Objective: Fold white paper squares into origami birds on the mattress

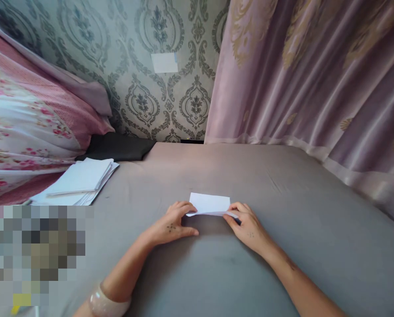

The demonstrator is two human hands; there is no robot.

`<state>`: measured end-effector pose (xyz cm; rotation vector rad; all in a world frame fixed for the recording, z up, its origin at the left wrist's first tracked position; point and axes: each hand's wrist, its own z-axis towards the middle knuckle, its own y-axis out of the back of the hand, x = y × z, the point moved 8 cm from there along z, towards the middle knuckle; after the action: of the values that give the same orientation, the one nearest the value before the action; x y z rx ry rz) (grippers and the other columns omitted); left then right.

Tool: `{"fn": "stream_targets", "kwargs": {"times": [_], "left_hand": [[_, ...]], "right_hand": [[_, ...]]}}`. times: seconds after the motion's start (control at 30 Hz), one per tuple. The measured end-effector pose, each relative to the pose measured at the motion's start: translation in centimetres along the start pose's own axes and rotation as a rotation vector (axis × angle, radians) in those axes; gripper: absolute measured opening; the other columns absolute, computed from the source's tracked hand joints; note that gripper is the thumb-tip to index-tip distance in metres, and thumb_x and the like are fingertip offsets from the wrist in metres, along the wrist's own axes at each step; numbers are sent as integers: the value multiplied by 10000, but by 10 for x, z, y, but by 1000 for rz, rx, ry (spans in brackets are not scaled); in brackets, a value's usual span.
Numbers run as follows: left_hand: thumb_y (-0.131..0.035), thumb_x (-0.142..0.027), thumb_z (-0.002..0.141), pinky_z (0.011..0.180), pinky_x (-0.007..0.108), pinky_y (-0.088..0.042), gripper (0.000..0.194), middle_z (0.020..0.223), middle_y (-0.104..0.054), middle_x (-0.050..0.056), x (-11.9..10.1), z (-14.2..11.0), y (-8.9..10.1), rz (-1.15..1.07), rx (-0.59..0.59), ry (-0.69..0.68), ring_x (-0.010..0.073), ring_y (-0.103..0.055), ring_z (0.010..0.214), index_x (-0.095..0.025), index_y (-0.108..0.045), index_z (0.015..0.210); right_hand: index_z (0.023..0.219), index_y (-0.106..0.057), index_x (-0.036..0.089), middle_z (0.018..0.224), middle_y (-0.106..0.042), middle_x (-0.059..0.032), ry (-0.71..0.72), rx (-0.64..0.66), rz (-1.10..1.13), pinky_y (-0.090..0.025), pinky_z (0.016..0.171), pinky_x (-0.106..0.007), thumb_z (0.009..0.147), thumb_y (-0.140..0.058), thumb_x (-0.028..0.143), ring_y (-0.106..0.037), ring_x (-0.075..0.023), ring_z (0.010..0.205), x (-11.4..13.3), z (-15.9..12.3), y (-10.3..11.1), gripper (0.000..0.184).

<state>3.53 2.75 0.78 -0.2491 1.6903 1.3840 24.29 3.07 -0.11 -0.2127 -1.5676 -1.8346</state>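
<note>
A small white folded sheet of paper (210,203) lies across the grey surface in front of me, its near edge slightly raised. My left hand (173,222) is at the paper's left end. Its fingertips touch the corner, while the thumb stretches out below, apart from the sheet. On the other end, my right hand (246,222) pinches the near right corner between thumb and fingers. The underside of the paper is hidden.
A stack of white paper sheets (81,178) lies on the left, beside a dark flat cloth or case (117,147). Floral fabric (28,119) hangs at the left and a pink curtain (283,88) at the right. The grey bed-like surface (316,211) spans the space. A lower-left patch is blurred out.
</note>
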Motion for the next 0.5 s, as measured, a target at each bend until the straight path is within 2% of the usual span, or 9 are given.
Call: {"fn": "stream_targets", "kwargs": {"times": [0.07, 0.17, 0.23, 0.37, 0.5], "left_hand": [[-591, -401, 851, 887, 347, -431, 258, 1050, -639, 90, 7, 9, 1, 32, -74, 55, 242, -563, 1000, -194, -673, 982], [-494, -363, 891, 779, 318, -424, 318, 829, -617, 72, 19, 24, 4, 109, -173, 171, 219, -573, 839, -165, -643, 692], [-495, -367, 880, 730, 312, -413, 368, 730, -569, 55, 25, 32, 5, 167, -218, 236, 209, -556, 764, -164, -580, 585], [-530, -369, 850, 715, 318, -412, 351, 698, -528, 42, 36, 36, 5, 236, -313, 310, 206, -541, 730, -170, -555, 562], [-536, -379, 850, 734, 341, -433, 316, 762, -550, 63, 39, 32, 2, 251, -382, 291, 216, -543, 763, -165, -586, 623]], "right_hand": [[898, -736, 241, 997, -645, -65, -77, -41, 12, -446, 867, -349, 903, -517, 353, -571, -219, 955, -7, 3, 0, 246], [849, -732, 212, 1016, -637, -82, -188, -95, 23, -446, 869, -345, 903, -490, 392, -587, -223, 959, -19, 6, 0, 306], [743, -709, 196, 1008, -630, -92, -232, -118, 25, -455, 842, -336, 904, -469, 410, -605, -214, 909, -25, 7, 0, 360], [646, -653, 193, 993, -621, -95, -266, -147, 14, -458, 812, -332, 895, -470, 421, -614, -200, 837, -33, 10, 0, 384], [610, -610, 203, 964, -611, -82, -283, -151, 2, -451, 803, -331, 887, -487, 419, -608, -194, 824, -34, 11, -1, 372]]}}
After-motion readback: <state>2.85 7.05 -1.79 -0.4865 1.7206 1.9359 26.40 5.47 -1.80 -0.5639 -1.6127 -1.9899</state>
